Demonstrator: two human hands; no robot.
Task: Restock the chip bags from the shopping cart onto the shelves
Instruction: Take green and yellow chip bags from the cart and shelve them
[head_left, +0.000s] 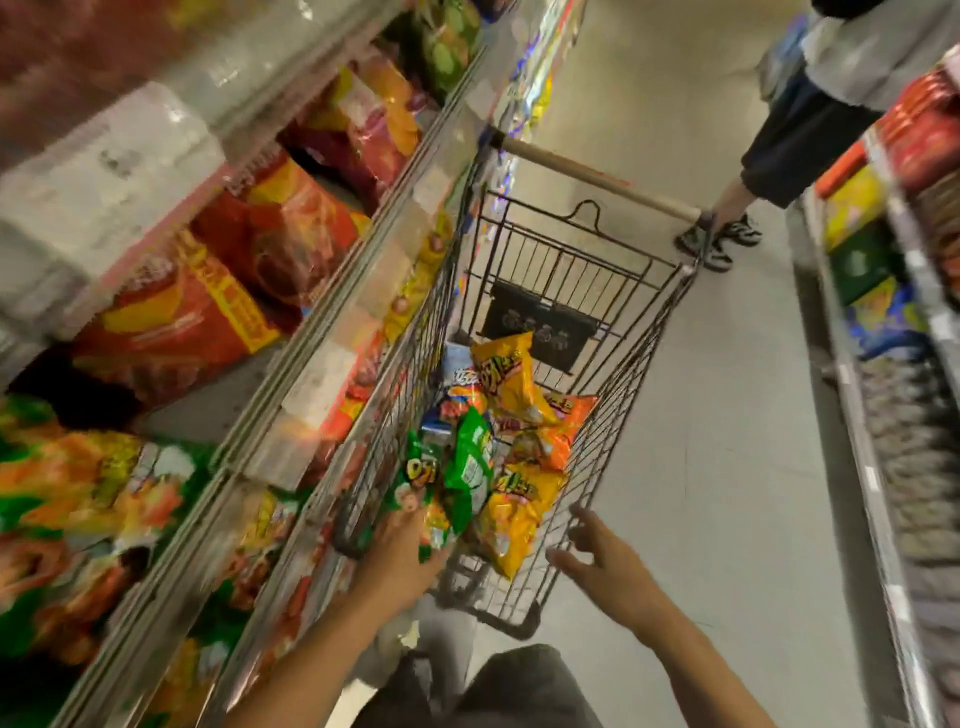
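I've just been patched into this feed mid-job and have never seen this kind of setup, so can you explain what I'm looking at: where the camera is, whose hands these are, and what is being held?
There is no machine here. The one picture comes from a wide-angle camera worn on a person's head, looking forward and down, so the tilt and blur come from head motion. The two bare arms at the bottom are that person's. The left hand reaches into the wire shopping cart and grips a green chip bag. The right hand hangs open at the cart's near rim, holding nothing. More yellow, orange and green chip bags lie in the cart. Stocked shelves run along the left. Another person stands beyond the cart.
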